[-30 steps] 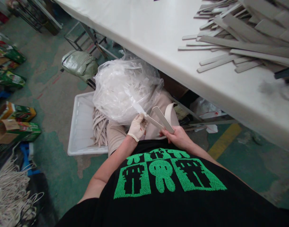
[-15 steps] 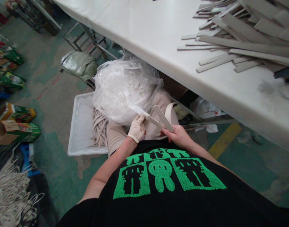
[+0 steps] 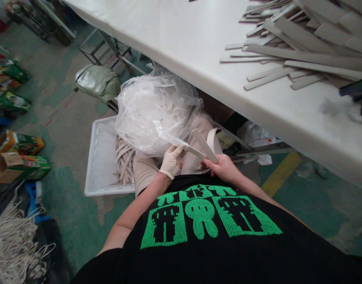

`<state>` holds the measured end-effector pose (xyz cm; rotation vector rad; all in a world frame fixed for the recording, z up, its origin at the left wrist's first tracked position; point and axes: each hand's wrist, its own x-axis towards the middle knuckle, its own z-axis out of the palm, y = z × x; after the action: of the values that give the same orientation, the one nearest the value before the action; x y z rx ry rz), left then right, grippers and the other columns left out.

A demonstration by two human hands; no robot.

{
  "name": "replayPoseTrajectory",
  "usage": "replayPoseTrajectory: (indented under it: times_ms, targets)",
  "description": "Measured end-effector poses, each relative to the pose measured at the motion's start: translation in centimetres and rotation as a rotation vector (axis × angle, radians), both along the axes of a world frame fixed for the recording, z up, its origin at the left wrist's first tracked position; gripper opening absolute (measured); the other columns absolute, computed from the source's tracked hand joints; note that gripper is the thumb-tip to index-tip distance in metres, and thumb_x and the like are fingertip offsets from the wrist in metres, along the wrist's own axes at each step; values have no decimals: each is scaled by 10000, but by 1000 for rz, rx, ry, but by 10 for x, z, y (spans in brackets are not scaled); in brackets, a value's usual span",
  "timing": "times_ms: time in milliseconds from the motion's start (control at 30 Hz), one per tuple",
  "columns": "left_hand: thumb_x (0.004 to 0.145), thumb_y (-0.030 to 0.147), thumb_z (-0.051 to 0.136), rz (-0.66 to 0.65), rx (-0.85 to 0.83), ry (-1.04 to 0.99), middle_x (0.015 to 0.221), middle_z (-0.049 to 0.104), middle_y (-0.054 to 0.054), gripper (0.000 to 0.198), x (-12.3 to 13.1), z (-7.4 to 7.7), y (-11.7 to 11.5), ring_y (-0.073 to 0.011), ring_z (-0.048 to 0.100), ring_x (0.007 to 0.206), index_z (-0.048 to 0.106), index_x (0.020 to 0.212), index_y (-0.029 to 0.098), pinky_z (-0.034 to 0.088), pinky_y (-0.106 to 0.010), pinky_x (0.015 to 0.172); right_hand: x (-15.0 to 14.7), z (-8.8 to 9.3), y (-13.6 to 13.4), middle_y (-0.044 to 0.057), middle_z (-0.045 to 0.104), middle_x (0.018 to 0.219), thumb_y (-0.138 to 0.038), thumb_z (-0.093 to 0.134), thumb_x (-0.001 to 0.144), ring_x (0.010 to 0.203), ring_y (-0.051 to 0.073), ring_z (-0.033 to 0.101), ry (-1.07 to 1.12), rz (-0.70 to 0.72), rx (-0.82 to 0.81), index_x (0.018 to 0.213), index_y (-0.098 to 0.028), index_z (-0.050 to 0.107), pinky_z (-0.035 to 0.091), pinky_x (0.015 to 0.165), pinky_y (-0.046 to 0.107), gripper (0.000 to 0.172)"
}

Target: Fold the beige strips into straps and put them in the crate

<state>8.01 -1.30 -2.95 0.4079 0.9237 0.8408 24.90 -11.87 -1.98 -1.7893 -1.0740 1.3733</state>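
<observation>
My left hand (image 3: 171, 161), in a thin pale glove, is closed with thumb and fingers pinching the end of a flat beige strap (image 3: 196, 151). A narrow clear plastic sleeve (image 3: 175, 140) lies along that end and runs back toward the bag. My bare right hand (image 3: 224, 166) grips the strap's other end. The same hand also holds a second beige strap length (image 3: 203, 142) that sticks up, with a curved loop (image 3: 211, 139) beside it. Whether these are one strap or two is hidden in the fingers. A clear plastic bag (image 3: 154, 106) full of pale film rests on my lap.
A white table (image 3: 181, 35) stands ahead, with a pile of beige straps (image 3: 305, 51) at its right. A white bin (image 3: 99, 157) holding coiled straps is at my left. Boxes (image 3: 29, 165) and a heap of cords (image 3: 15, 244) lie farther left on the floor.
The clear plastic now covers a little more of the strap's end by my left fingers. Both hands have stayed nearly in place.
</observation>
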Motion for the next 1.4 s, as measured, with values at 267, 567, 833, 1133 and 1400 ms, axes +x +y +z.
replayPoseTrajectory:
  times_ms: [267,567,833,1133,1400]
  targets:
    - [510,321,952,-212,93,113,739,733,1,373,1,-21,-15,-120,648,704,734,753,141,511,-269,776,-8,5,7,78,741,669,-528,632,879,425,125,566,31,68,-19,767,-139,749,424,443,248,422]
    - [443,305,975,-12,53,72,735,726,23,408,-26,-3,2,-104,656,700,718,728,164,516,-249,778,18,30,-1,67,743,699,-642,611,846,508,161,626,40,182,58,876,-151,755,497,521,279,513]
    - [544,390,925,-192,253,243,768,759,-45,350,-42,5,-18,-162,659,721,772,745,147,529,-309,789,-23,34,39,43,671,570,-572,515,935,520,170,626,-174,341,146,752,-177,736,444,517,267,488]
    - [512,381,942,318,449,576,752,770,-40,334,-154,38,-43,-195,700,690,772,725,188,590,-323,700,-70,67,67,23,694,647,-374,523,974,552,124,579,-107,710,166,786,-180,738,408,538,245,346]
    - [696,298,875,652,859,616,631,666,38,198,-188,56,-93,-111,606,601,704,648,213,549,-300,730,-118,66,88,43,730,738,-387,550,962,615,134,619,23,907,181,805,-164,723,445,592,251,323]
